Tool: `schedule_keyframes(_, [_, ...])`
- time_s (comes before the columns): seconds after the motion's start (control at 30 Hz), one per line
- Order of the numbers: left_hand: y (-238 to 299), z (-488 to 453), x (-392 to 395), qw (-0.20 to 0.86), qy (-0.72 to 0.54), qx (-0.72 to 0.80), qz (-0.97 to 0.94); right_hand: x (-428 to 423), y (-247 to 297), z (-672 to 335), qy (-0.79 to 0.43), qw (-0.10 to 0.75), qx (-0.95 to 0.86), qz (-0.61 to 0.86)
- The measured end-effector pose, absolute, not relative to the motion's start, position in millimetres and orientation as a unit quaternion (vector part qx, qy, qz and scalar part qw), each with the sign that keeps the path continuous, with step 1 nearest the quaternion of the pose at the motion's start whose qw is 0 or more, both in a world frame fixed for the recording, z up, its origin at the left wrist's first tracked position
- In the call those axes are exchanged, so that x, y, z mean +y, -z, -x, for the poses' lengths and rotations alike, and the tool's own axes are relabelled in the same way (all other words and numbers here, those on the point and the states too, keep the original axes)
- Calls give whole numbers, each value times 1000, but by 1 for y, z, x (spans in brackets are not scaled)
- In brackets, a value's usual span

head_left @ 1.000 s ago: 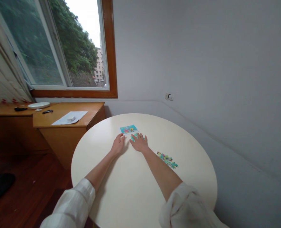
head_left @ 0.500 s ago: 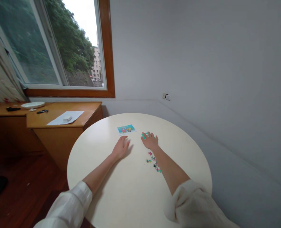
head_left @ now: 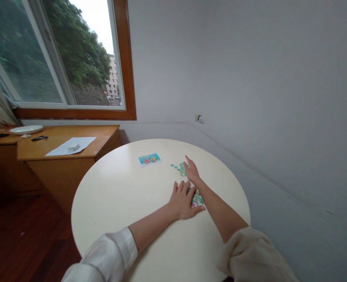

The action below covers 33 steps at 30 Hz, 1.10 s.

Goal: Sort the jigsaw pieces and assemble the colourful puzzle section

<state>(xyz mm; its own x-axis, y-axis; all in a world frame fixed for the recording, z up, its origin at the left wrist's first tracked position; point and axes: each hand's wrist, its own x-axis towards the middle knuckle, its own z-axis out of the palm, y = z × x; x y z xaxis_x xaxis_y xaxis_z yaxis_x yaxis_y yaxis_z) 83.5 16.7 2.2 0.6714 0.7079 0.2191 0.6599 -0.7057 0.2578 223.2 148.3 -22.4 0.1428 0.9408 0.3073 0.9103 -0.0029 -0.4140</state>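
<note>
My left hand [head_left: 183,200] lies spread on the white round table, its fingers against a cluster of mixed jigsaw puzzle pieces [head_left: 197,199]. Part of that cluster is hidden under the fingers and behind my right forearm. My right hand [head_left: 192,170] is tilted on its edge with fingers stretched out, just right of a group of green puzzle pieces [head_left: 181,169]. Neither hand grips a piece. To the left of the green group, a picture card [head_left: 149,159] with cartoon figures on a blue ground lies flat.
The round table [head_left: 111,188] has its far edge near the wall. A wooden desk [head_left: 103,143] on the left carries a paper sheet [head_left: 82,144] with a small white block [head_left: 73,147], a black object [head_left: 39,138] and a white plate [head_left: 26,129]. A socket [head_left: 201,119] sits on the wall.
My left hand has moved right and nearer, from the open table onto the mixed pieces. My right hand has shifted right and turned on edge, uncovering the green pieces. The view has swung slightly right.
</note>
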Motion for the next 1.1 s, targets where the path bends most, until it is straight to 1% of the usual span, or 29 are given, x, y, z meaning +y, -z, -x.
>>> schedule_keyframes(0.07, [-3,-89,18,62,-157,356,-919,146,23,-233,-11,326,-645,691])
schedule_keyframes(0.1, [-4,-91,18,56,-158,342,-925,145,23,-238,-3,343,-641,687])
schedule_keyframes(0.2, [-3,-94,21,45,-149,298,-942,143,26,-249,3,368,-623,690])
schedule_keyframes(0.3, [0,-92,24,47,-127,277,-951,143,27,-251,3,370,-617,694])
schedule_keyframes(0.43, [4,-78,28,50,-119,279,-952,140,26,-242,17,324,-648,689])
schedule_keyframes(0.63, [6,-30,36,46,-125,307,-942,132,25,-228,68,249,-698,668])
schedule_keyframes(0.77, [8,-6,38,40,-133,330,-934,122,15,-227,49,227,-696,680])
schedule_keyframes(0.83, [6,-2,37,36,-146,329,-932,106,9,-230,18,217,-704,676])
schedule_keyframes(0.93, [-1,-2,35,16,-172,346,-922,67,6,-238,13,206,-727,655])
schedule_keyframes(1.03, [-6,-1,33,0,-194,423,-885,28,14,-240,5,155,-724,672])
schedule_keyframes(1.1, [-3,4,34,7,-190,476,-859,12,21,-234,-14,117,-742,660])
